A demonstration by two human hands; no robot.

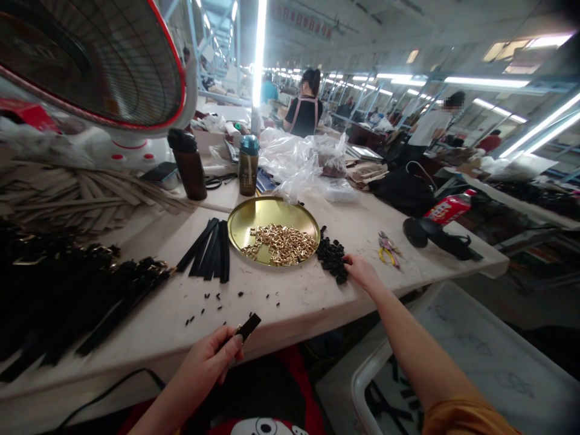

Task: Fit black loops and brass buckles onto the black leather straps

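My left hand (209,362) is near the table's front edge, fingers pinched on a short black strap (247,327) with a small gold end. My right hand (361,270) reaches to a pile of small black pieces (332,256) on the white table (281,302); its fingertips are curled into the pile, and what they hold is hidden. Left of that pile stands a round gold tray (254,212) with a heap of small gold metal fittings (281,244). A few black straps (209,249) lie left of the tray.
A heap of black straps with gold buckles (67,284) covers the left of the table. Behind stand a fan (90,60), a dark bottle (189,164), a teal-capped bottle (248,164) and plastic bags (299,160). Pliers (387,248) lie at right. Other people stand far back.
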